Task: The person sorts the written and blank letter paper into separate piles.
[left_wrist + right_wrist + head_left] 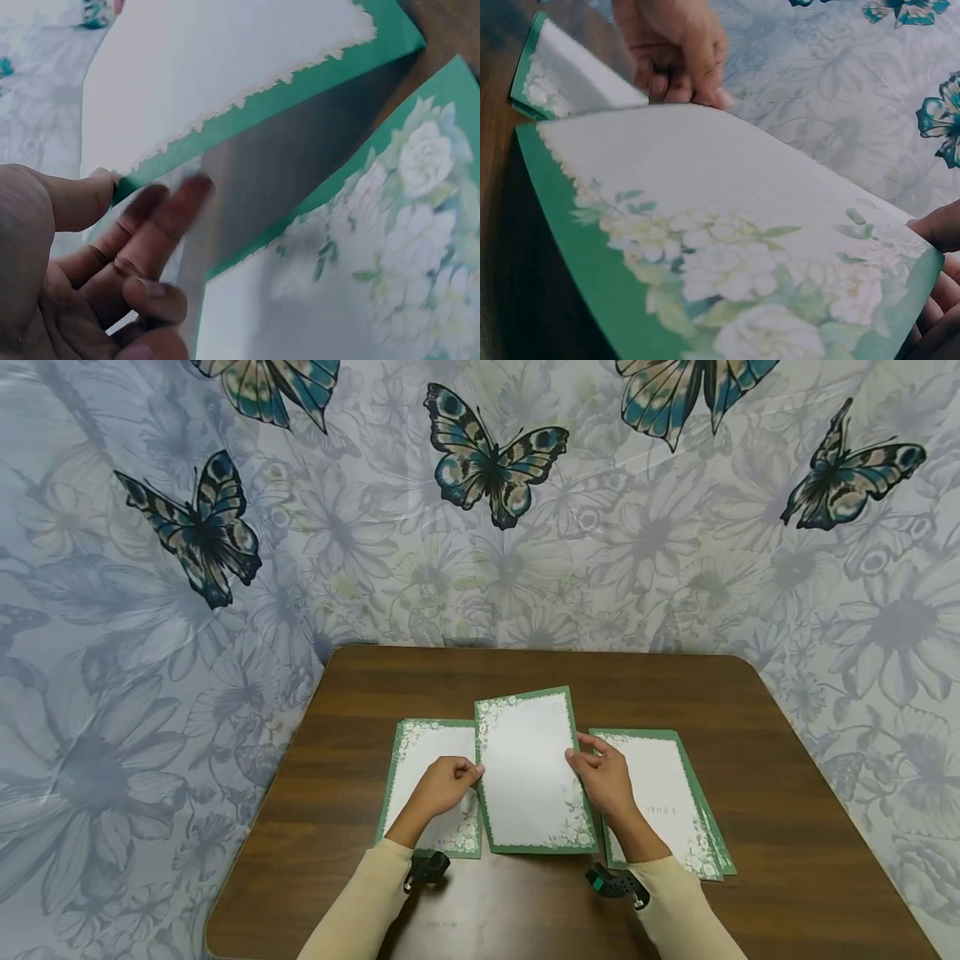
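Note:
Both hands hold a green-bordered floral card (528, 768) above the middle of the table. My left hand (446, 785) pinches its left edge, and the right wrist view shows that thumb at the edge. In the left wrist view, the other fingers of the left hand (112, 262) are partly curled and blurred. The right edge is held by my right hand (606, 783), thumb in front and fingers partly behind; only part of the right hand (939, 285) appears in the right wrist view. The card bends slightly in that view.
Beneath the left hand lies a matching card or stack (431, 747) on the brown wooden table (300, 827). A fanned stack of similar cards (652, 777), the top one with small faint print, lies under the right forearm. A butterfly-patterned backdrop (600, 568) hangs behind.

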Motion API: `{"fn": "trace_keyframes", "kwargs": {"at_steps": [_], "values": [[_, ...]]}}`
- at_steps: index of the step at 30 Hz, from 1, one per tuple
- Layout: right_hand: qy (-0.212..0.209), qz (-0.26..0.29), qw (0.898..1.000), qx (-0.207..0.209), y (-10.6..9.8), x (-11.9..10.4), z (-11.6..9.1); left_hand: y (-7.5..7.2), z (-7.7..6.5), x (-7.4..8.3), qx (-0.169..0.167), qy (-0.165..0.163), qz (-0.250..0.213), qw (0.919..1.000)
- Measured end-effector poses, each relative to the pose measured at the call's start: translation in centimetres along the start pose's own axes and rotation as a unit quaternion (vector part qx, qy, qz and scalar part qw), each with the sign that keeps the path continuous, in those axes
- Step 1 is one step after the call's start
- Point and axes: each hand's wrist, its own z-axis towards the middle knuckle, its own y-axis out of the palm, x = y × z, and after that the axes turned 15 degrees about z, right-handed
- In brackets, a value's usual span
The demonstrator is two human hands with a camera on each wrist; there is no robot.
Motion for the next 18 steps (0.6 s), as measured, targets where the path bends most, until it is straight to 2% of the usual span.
{"fn": "trace_keyframes", "kwargs": {"at_steps": [3,9,18], "values": [[-0.019,-0.013,1.000,-0.006,0.4,0.0,0.1,-0.5,-0.2,-0.2,-0.002,-0.004,-0.018,0.9998],[-0.031,-0.056,0.998,0.014,0.8,0.4,0.0,-1.1,-0.7,-0.4,0.002,-0.009,-0.020,0.9997],[-0.034,-0.045,0.998,-0.002,1.6,1.0,0.1,-2.3,-1.3,-1.4,0.034,-0.023,-0.014,0.9991]]}}
